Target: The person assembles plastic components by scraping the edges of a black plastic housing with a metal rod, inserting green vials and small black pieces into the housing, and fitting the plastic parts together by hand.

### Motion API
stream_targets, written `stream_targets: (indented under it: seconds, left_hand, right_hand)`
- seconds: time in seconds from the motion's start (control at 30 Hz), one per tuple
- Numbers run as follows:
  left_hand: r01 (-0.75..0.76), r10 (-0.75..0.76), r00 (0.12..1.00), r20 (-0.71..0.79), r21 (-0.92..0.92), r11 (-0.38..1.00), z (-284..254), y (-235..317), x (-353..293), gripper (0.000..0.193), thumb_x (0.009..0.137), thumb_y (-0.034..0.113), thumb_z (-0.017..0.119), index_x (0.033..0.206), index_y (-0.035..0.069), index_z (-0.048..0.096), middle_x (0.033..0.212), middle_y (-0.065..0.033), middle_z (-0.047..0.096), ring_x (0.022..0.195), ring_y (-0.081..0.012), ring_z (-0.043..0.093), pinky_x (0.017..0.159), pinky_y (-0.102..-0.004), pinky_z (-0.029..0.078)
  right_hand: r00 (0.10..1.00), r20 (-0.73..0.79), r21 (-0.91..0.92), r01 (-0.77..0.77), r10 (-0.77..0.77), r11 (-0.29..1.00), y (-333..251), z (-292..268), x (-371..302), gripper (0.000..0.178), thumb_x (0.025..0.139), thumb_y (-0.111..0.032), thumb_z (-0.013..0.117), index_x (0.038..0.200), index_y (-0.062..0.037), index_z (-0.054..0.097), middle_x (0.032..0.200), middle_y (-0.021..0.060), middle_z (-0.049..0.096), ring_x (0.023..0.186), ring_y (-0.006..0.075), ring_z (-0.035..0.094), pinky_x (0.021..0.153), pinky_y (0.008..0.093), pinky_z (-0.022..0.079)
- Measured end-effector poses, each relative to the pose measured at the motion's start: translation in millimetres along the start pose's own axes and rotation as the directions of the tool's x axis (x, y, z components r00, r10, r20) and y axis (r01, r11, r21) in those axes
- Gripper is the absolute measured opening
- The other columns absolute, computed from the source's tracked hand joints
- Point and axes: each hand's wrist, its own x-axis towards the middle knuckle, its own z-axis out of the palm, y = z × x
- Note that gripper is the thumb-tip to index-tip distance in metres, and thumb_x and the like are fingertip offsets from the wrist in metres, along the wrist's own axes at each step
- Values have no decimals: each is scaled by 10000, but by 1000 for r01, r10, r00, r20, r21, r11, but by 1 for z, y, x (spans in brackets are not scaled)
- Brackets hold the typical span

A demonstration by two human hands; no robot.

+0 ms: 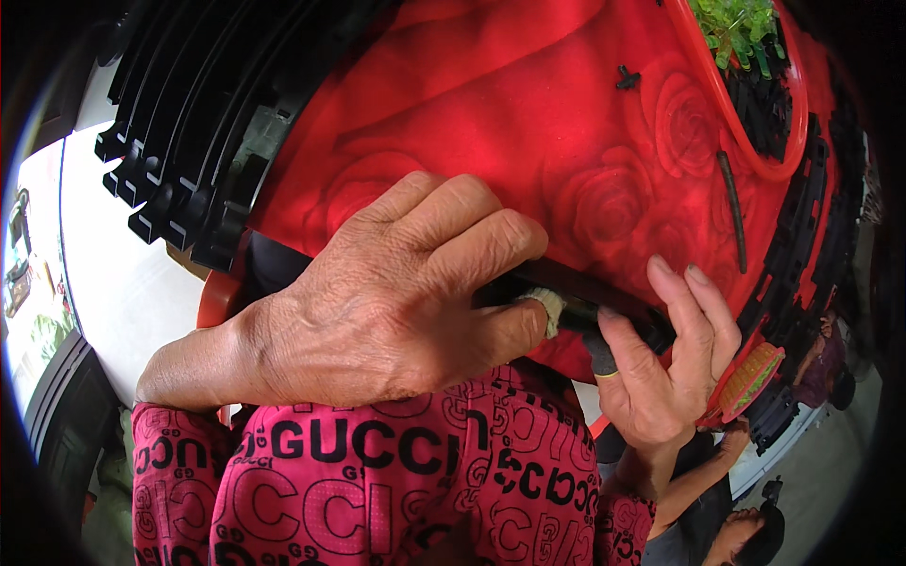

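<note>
In front of my body, close to the near edge of the red rose-patterned cloth, my two hands hold a long black plastic strip. My left hand is curled over its left part, fingers bent, and hides much of it. A pale wrap goes round that thumb's tip. At the other end my right hand grips the strip with thumb and index finger, its other fingers raised. A dark cover with a yellow edge sits on the right thumb. The strip's underside is hidden.
Long black channel strips are stacked at upper left. A red-rimmed tray holds small green and black parts. A small black clip and a thin dark rod lie on the cloth. At right are more black pieces, a woven basket and another person's arm.
</note>
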Motion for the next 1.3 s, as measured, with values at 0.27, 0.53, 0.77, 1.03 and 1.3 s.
stream_targets:
  seconds: [0.27, 0.53, 0.77, 1.03, 1.3]
  left_hand:
    - [12, -11, 999, 51, -20, 1000, -5, 1, 6, 219, 633, 262, 845, 831, 201, 772, 1135, -75, 685, 877, -230, 600, 653, -375, 439]
    - [19, -19, 999, 26, -2, 1000, -2, 3, 7, 239, 627, 253, 849, 845, 204, 767, 1123, -79, 685, 856, -227, 576, 645, -369, 420]
    - [22, -21, 999, 49, -13, 1000, 2, 3, 8, 226, 652, 279, 863, 844, 219, 760, 1107, -65, 679, 842, -221, 554, 654, -365, 426]
    - [64, -65, 996, 59, 12, 998, 0, 7, 7, 197, 665, 278, 862, 825, 238, 755, 1132, -47, 669, 845, -222, 530, 659, -368, 421]
    - [29, -26, 998, 55, -48, 998, 0, 3, 7, 245, 627, 231, 879, 826, 162, 752, 1111, -92, 683, 869, -244, 591, 695, -390, 479]
  right_hand:
    - [992, -12, 47, 122, -122, 991, 14, 4, 0, 215, 728, -28, 850, 931, -85, 808, 1195, 154, 756, 1210, 321, 608, 963, 355, 533]
    - [995, 31, 114, 93, -97, 989, 18, 0, 5, 222, 725, -87, 853, 940, -104, 801, 1210, 159, 750, 1210, 341, 616, 1002, 384, 514]
    - [998, 55, 160, 4, -13, 987, 21, 1, -1, 238, 720, -123, 838, 955, -118, 804, 1225, 171, 741, 1223, 351, 609, 1026, 397, 504]
    - [991, 58, 126, 110, -118, 986, 22, 1, 7, 193, 737, -84, 806, 928, -102, 798, 1231, 176, 738, 1221, 347, 612, 1009, 376, 509]
    - [993, 91, 203, 57, -76, 978, 21, 2, 8, 198, 734, -62, 807, 921, -126, 790, 1236, 181, 734, 1231, 353, 607, 1026, 385, 512]
